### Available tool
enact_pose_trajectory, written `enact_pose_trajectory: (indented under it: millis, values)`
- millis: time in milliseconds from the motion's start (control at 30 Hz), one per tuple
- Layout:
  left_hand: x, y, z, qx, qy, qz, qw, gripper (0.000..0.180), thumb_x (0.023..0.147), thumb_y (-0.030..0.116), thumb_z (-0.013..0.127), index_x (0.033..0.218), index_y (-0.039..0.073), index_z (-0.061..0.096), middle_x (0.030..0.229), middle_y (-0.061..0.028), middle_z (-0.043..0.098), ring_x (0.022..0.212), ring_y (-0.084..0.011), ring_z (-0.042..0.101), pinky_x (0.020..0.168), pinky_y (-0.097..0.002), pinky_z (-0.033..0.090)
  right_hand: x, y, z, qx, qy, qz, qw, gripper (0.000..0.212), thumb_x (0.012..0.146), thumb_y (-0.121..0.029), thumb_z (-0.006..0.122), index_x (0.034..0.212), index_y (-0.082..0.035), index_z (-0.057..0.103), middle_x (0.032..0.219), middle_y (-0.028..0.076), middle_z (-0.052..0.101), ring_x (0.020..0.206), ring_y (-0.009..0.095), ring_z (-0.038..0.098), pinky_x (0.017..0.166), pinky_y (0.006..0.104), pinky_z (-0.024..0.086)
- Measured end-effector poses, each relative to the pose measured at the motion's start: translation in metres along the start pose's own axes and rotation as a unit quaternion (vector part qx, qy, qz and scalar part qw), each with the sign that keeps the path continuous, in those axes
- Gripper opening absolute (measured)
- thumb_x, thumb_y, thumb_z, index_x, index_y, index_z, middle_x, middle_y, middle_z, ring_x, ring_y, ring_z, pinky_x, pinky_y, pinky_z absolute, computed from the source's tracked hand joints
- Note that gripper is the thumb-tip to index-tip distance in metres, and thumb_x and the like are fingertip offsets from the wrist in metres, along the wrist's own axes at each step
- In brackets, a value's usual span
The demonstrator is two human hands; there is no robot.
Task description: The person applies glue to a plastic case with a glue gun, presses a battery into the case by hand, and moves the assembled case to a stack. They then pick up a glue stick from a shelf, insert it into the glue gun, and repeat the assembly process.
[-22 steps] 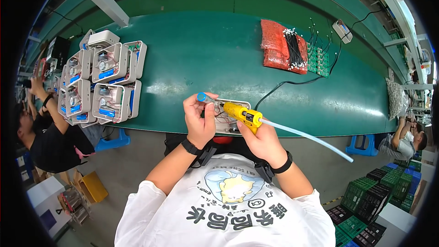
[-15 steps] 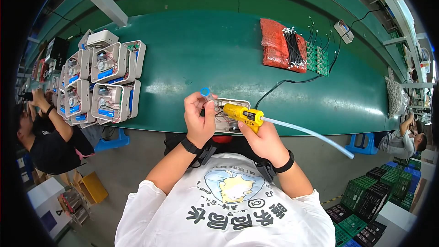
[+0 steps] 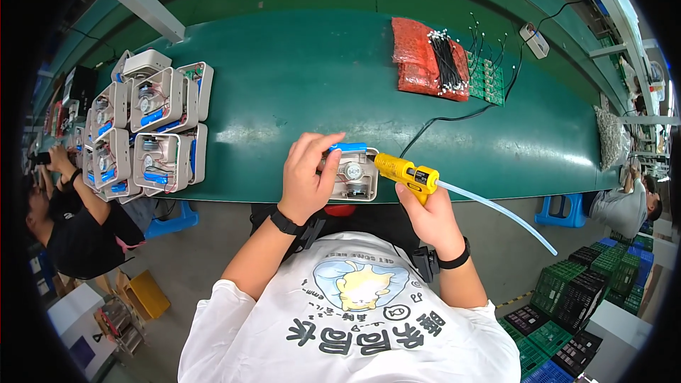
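My left hand [image 3: 308,174] is closed on one end of a blue cylindrical battery [image 3: 349,147], which lies along the far side of an off-white plastic housing [image 3: 367,196]. Inside that housing sit a pale round part [image 3: 352,170] and a dark round part near its front wall. A yellow hot glue gun [image 3: 404,171] is gripped in my right hand [image 3: 430,218], its nozzle pointing left at the right end of the battery. Out of the gun's back runs a long translucent glue stick [image 3: 500,208]. My left fingers hide the housing's left side.
Similar housings with blue batteries [image 3: 157,149] are stacked at the left. A red bubble-wrap pack [image 3: 411,64], black cables [image 3: 448,64] and green circuit boards [image 3: 486,79] lie at the far right. A black cord [image 3: 433,122] crosses the green table [image 3: 298,92]. People sit at both sides.
The battery, held upright above the housing before, now lies sideways at its far side. My right hand has drawn the glue gun to the right, uncovering the housing's inside.
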State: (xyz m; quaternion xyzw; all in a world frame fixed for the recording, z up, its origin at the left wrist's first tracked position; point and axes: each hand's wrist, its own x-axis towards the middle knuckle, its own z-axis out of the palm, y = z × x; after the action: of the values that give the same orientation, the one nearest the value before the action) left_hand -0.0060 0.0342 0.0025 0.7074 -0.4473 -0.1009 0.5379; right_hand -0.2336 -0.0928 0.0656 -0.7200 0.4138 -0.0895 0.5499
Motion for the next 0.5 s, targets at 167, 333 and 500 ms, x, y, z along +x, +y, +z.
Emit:
enact_pose_trajectory:
  millis: [167, 333, 500]
  values:
    - [-0.006, -0.006, 0.004, -0.034, 0.008, -0.029, 0.999, 0.02, 0.097, 0.005, 0.079, 0.116, 0.006, 0.076, 0.102, -0.0089, 0.071, 0.081, -0.025, 0.063, 0.079, -0.0383, 0.052, 0.003, 0.009, -0.004, 0.039, -0.021, 0.015, 0.999, 0.026, 0.109, -0.019, 0.072, 0.125, 0.001, 0.072, 0.091, 0.002, 0.069, 0.078, 0.011, 0.061, 0.071, 0.0295, 0.05]
    - [-0.002, 0.001, 0.001, 0.004, -0.009, -0.012, 1.0, 0.016, 0.094, 0.006, 0.081, 0.108, 0.006, 0.075, 0.099, -0.0073, 0.074, 0.079, -0.0252, 0.063, 0.081, -0.0398, 0.053, 0.001, 0.008, -0.007, 0.069, -0.026, 0.014, 0.997, 0.021, 0.109, -0.021, 0.073, 0.118, -0.002, 0.073, 0.082, -0.004, 0.065, 0.069, 0.005, 0.056, 0.061, 0.0256, 0.046]
    - [0.007, 0.007, -0.005, 0.051, -0.032, 0.058, 0.996, 0.016, 0.093, 0.003, 0.082, 0.108, 0.004, 0.076, 0.099, -0.0087, 0.074, 0.072, -0.0213, 0.062, 0.071, -0.0345, 0.052, -0.002, 0.009, -0.013, 0.051, -0.032, 0.007, 0.998, 0.022, 0.108, -0.021, 0.073, 0.119, -0.001, 0.074, 0.083, -0.003, 0.066, 0.069, 0.004, 0.057, 0.06, 0.0251, 0.047]
